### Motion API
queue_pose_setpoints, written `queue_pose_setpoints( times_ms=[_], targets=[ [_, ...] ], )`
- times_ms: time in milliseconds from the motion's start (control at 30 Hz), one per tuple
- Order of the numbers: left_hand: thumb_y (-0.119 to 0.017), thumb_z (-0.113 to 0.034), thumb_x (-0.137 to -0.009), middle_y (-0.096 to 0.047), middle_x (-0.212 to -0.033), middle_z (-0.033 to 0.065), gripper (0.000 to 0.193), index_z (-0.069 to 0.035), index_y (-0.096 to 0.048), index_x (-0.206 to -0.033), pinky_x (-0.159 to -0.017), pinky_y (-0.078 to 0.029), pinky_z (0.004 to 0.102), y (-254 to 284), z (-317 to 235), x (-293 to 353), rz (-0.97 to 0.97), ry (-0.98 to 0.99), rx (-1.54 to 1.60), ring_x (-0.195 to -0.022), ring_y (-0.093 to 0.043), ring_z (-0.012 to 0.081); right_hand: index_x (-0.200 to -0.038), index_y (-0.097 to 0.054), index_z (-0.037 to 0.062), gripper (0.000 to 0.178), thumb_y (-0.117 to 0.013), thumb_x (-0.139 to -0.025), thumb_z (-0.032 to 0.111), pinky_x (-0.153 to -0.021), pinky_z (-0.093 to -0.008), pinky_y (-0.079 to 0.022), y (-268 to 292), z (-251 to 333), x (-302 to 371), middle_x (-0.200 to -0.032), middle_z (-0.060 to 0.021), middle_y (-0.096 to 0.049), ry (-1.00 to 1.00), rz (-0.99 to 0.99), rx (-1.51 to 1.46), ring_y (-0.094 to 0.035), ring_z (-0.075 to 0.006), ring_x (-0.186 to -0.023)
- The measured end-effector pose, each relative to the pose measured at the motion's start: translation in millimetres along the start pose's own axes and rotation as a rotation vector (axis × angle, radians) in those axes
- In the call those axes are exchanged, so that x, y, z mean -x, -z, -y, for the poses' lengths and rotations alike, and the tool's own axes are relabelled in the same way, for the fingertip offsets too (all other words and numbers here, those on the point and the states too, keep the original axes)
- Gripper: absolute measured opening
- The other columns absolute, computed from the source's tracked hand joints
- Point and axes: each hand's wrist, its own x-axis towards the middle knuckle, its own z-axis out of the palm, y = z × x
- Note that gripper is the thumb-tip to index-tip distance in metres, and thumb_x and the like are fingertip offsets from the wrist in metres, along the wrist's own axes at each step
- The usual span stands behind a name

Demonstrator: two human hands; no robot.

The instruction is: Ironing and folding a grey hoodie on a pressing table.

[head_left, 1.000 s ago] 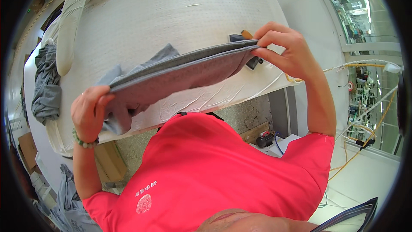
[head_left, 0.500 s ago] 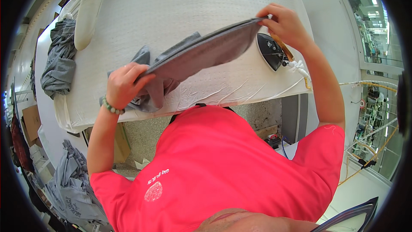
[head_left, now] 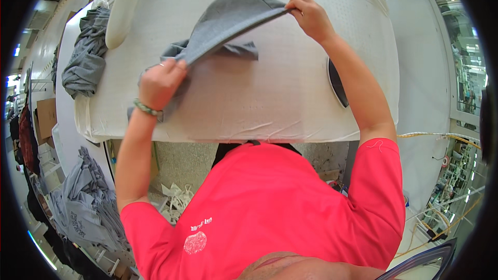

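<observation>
A grey garment (head_left: 223,21) is stretched between my two hands above a padded, white-covered ironing table (head_left: 290,88). My left hand (head_left: 162,84), with a beaded bracelet at the wrist, is closed on its near-left end. Fingers of my right hand (head_left: 310,16) pinch the far-right end. The cloth billows up on the far side of the taut edge, and loose folds hang below toward the left. Partly covered by my right forearm, an iron (head_left: 337,82) rests on the table at the right.
A heap of grey garments (head_left: 85,54) lies at the table's left end beside a padded white sleeve board (head_left: 123,15). More grey garments (head_left: 88,202) are piled below on the left. A cable (head_left: 441,135) runs off at the right, near a glazed partition (head_left: 461,46).
The garment has swung from the near side of its taut edge to the far side. Both hands have shifted; the right has come leftward, and its forearm covers more of the iron.
</observation>
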Motion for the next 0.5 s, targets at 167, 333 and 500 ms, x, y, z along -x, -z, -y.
queue_pose_setpoints(
  times_ms=[167,333,500],
  targets=[
    [-0.074,-0.018,-0.087,-0.053,-0.076,0.0045,0.023,-0.011,-0.070,-0.109,-0.054,-0.049,0.0360,-72,-129,62,0.140,0.086,0.106,-0.062,-0.059,0.0220,-0.101,-0.071,0.0027,0.012,-0.069,-0.089,0.000,-0.084,-0.0380,-0.058,-17,-38,144,-0.110,-0.0112,-0.068,-0.110,0.130,0.086,-0.070,-0.0336,-0.096],
    [-0.074,-0.019,-0.086,-0.058,-0.079,0.0048,0.025,-0.010,-0.070,-0.109,-0.057,-0.050,0.0362,-100,-213,90,0.263,0.189,0.084,-0.065,-0.061,0.0230,-0.101,-0.072,0.0038,0.012,-0.069,-0.089,0.002,-0.087,-0.0394,-0.057,-24,-45,233,-0.114,-0.0103,-0.068,-0.163,0.145,0.083,-0.069,-0.0324,-0.100],
    [-0.071,-0.015,-0.087,-0.062,-0.085,0.0055,0.024,-0.009,-0.070,-0.110,-0.061,-0.052,0.0375,-95,-229,55,0.316,0.379,0.184,-0.070,-0.064,0.0240,-0.109,-0.072,0.0066,0.018,-0.068,-0.095,0.017,-0.090,-0.0431,-0.056,-22,-41,220,-0.116,-0.0109,-0.069,-0.268,0.165,0.048,-0.068,-0.0329,-0.106]
  ],
)
